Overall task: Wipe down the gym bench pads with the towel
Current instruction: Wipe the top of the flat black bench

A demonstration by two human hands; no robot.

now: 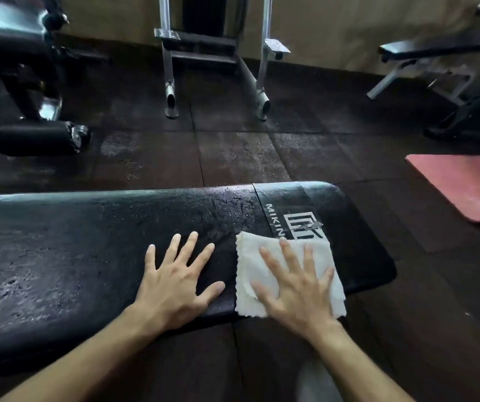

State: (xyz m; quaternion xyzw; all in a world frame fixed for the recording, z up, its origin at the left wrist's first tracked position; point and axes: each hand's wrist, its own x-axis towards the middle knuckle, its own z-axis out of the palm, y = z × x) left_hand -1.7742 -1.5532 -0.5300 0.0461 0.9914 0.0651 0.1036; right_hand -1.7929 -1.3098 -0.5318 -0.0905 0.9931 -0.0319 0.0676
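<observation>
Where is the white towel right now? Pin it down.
In the head view, the white cloth towel lies flat on the right end of the black padded bench, under the right hand, partly covering the white logo; the left hand rests beside it.

Bench pad reads "MIKIN", possibly cut off by towel

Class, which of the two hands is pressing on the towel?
The right hand, flat on the white towel; the left hand rests on bare bench pad.
</observation>
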